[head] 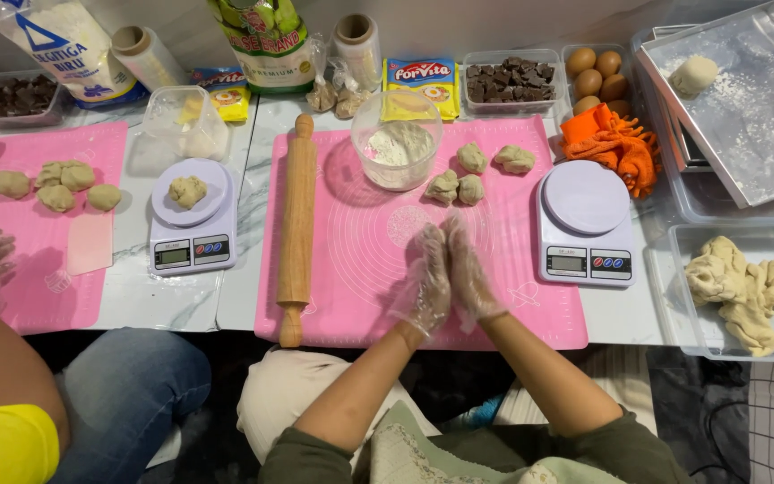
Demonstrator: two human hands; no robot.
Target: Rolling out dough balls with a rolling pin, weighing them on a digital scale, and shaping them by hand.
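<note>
Both gloved hands, left hand (427, 282) and right hand (469, 273), are pressed palm to palm, fingers straight and together, pointing away from the body; anything between them is hidden. They hover over the pink mat (360, 269). Four dough balls (459, 184) lie just beyond the fingertips, slightly right. Rolling pin (297, 224) lies lengthwise to the left, nearer the left hand. Kitchen scale (586, 224) sits right.
</note>
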